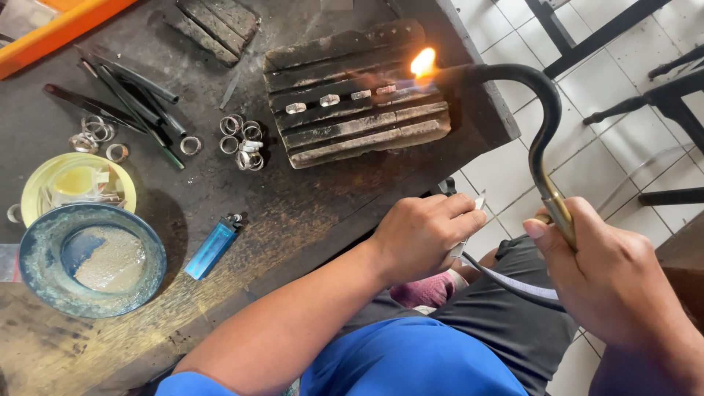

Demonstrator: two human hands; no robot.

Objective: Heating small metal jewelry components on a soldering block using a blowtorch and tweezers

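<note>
Right hand clenches the curved torch, its flame licking the rightmost of four rings lined up on the charred block at the table's right edge. Left hand is closed on a small metal piece just off that edge. Heating looks early; loose rings sit mid-table untouched.

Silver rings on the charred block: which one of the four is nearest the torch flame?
The rightmost silver ring in the row, just below the flame; the other three lie farther left.

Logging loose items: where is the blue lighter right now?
In the head view, the blue lighter lies on the dark workbench, left of the left hand and right of the blue bowl.
</note>
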